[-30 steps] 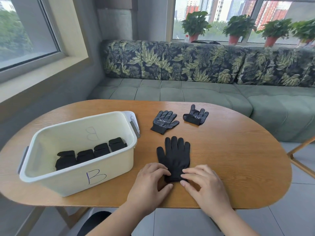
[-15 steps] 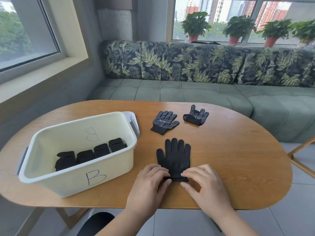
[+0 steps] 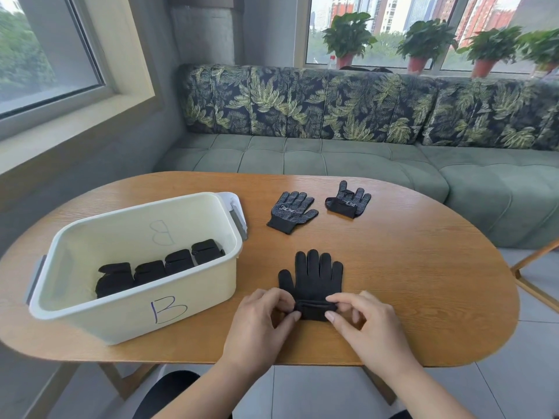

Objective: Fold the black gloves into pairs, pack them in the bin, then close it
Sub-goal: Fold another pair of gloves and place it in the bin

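At lower centre, the left hand (image 3: 260, 323) and right hand (image 3: 373, 326) each keep a pinching grip on the cuff of a flat black glove (image 3: 314, 275) on the desk (image 3: 423, 282). I cannot tell whether two gloves are stacked there. Four folded bundles (image 3: 157, 267) sit in bin B (image 3: 121, 323). Higher up lie a dotted glove (image 3: 292, 210) and a crumpled one (image 3: 348, 202), both unfolded. The bin is not yet closed.

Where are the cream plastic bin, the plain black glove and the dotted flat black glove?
Cream plastic bin (image 3: 205, 297): head view, front wall.
Plain black glove (image 3: 316, 281): head view, palm.
Dotted flat black glove (image 3: 290, 208): head view, palm.
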